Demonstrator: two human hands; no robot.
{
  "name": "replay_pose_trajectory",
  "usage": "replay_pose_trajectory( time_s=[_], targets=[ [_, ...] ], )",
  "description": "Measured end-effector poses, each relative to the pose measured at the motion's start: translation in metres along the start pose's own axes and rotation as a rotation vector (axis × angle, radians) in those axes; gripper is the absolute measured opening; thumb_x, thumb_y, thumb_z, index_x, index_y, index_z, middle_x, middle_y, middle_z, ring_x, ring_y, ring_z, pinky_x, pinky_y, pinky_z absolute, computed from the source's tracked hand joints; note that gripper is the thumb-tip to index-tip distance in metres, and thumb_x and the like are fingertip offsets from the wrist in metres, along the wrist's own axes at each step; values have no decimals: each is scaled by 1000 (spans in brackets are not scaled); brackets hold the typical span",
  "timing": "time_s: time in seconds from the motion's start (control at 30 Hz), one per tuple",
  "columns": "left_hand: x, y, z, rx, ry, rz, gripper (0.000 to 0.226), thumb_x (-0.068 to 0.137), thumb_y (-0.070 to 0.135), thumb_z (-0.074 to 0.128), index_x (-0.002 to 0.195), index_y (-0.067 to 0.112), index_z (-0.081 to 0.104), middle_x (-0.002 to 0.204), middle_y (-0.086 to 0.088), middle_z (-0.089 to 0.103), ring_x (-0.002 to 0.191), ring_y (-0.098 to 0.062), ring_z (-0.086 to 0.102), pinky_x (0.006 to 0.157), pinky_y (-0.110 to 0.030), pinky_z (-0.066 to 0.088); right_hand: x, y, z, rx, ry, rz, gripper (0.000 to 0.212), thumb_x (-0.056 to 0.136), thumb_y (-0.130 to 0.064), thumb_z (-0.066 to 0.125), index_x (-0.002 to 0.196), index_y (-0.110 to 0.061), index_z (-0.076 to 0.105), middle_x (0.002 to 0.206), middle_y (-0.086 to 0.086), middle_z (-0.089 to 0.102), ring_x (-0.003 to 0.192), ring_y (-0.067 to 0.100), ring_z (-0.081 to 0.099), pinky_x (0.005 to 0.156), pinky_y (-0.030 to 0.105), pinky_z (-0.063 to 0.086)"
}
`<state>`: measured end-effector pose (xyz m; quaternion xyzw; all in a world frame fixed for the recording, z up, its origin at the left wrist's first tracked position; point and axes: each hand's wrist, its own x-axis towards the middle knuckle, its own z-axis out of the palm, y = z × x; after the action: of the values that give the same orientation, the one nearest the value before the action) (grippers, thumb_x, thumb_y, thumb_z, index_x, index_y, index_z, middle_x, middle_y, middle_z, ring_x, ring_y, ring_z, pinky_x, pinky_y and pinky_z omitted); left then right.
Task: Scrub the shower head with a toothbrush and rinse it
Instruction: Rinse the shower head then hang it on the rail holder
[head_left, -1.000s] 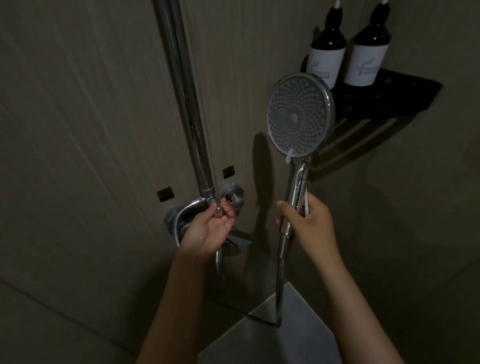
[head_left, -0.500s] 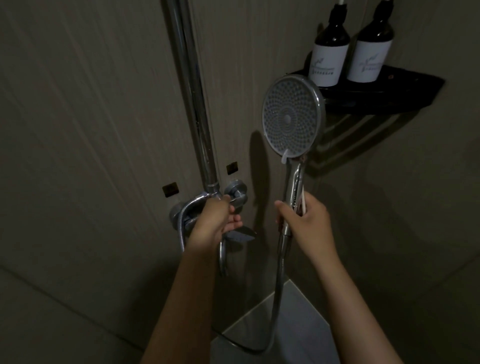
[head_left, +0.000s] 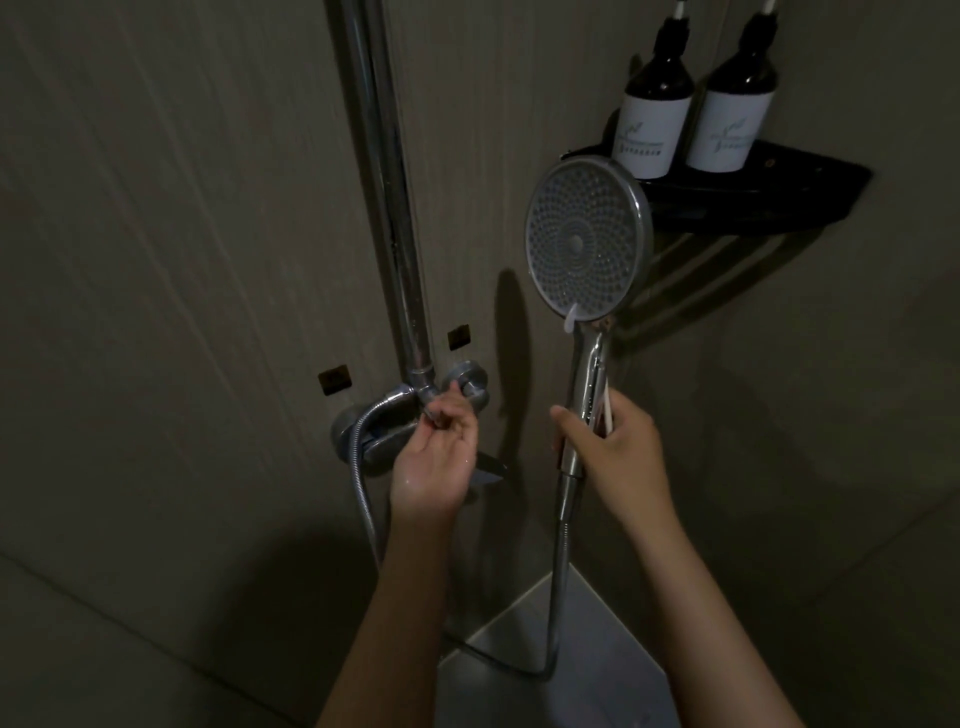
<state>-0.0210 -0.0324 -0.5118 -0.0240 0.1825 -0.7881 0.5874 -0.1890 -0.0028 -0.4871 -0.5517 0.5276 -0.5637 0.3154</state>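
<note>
Half a second ago the left hand (head_left: 434, 460) lay knuckles-up over the mixer valve (head_left: 376, 441). Now it has rolled palm-up, wet, and its fingertips pinch a small knob (head_left: 431, 413) at the foot of the riser pipe (head_left: 389, 182). The right hand (head_left: 618, 447) has kept its wrap round the shower head's handle, and the head has stayed upright with its face towards the camera.

The wall (head_left: 156, 260) behind both grips is dull, faintly streaked tile. The riser pipe is a polished metal tube that climbs straight up from the left hand's pinch. The shower head (head_left: 587, 239) stands above the right fist as a broad round disc. It has a shiny rim and a grey face studded with rings of small nozzles. A ribbed metal hose (head_left: 558, 571) drops from under that fist, loops low and rises to the chrome valve beside the left wrist.

Up and to the right of the gripped handle, two dark round bottles (head_left: 654, 119) with pale labels stand side by side on a black corner shelf (head_left: 779, 192).

The toothbrush (head_left: 606, 410) is a slim pale stick, pinned by the right fingers against the handle; its bristles cannot be made out.
</note>
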Motion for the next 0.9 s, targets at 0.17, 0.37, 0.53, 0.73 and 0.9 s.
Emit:
replay_pose_trajectory(
  time_s=[0.17,0.37,0.53,0.73,0.9],
  targets=[
    [-2,0,2,1,25,38,38,98,12,33,104,-20,52,69,-14,50,69,-14,46,64,-28,43,1,1,-3,-15,19,7,21,82,-18,70,67,-21,56,54,-8,61,50,0,58,51,14,45],
    [-7,-1,3,110,84,87,30,99,13,37,109,-10,54,80,-20,59,75,-14,52,70,-27,48,0,-2,-3,-44,37,-8,24,82,-18,70,65,-21,54,57,-6,56,51,2,52,52,18,43],
    [-9,-5,7,268,102,135,25,95,13,43,109,-4,55,90,-18,60,77,-16,56,65,-29,50,-1,-3,-4,-62,34,-25,24,81,-19,71,65,-19,53,54,-8,55,49,-1,49,49,14,40],
    [-9,-3,11,535,174,181,19,96,14,47,90,0,57,83,-15,64,84,-18,59,76,-38,49,-2,-1,-4,-49,37,-47,28,82,-16,71,62,-23,52,52,-17,58,47,-5,50,47,9,37],
    [-4,0,15,812,249,273,17,97,16,45,89,4,56,86,-13,63,81,-18,63,97,-37,46,-3,-1,-5,-52,37,-45,24,82,-18,71,65,-23,54,52,-16,58,49,-5,52,48,9,39]
  ],
)
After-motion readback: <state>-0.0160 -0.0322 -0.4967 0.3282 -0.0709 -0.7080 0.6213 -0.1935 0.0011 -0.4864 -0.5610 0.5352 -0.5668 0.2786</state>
